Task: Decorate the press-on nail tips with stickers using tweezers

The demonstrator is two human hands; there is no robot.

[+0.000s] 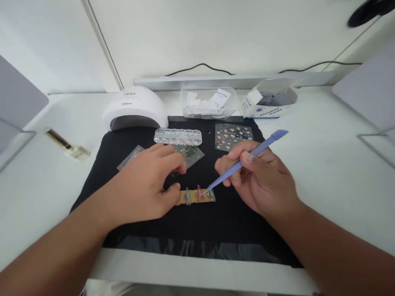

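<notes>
My right hand [261, 176] grips a slim lavender-blue nail tool [240, 164] between thumb and fingers, its flat broad end pointing up to the right. The tool's fine tip reaches down to a pink false nail [199, 193] in the middle of a yellowish strip [193, 197]. Beside it on the same strip are a bluish clear false nail [187, 196] and another at the right end [212, 194]. My left hand [147, 184] is curved, thumb and index finger apart, with the thumb at the strip's left end. It hides what lies beneath it.
A black mat [200, 227] covers the table's middle. Behind the hands are a clear rhinestone case [177, 136] and sticker sheets [233, 136]. A white nail lamp [134, 108], a clear tub [209, 103] and an alcohol pad box [269, 103] stand behind. A polish bottle [68, 145] lies left.
</notes>
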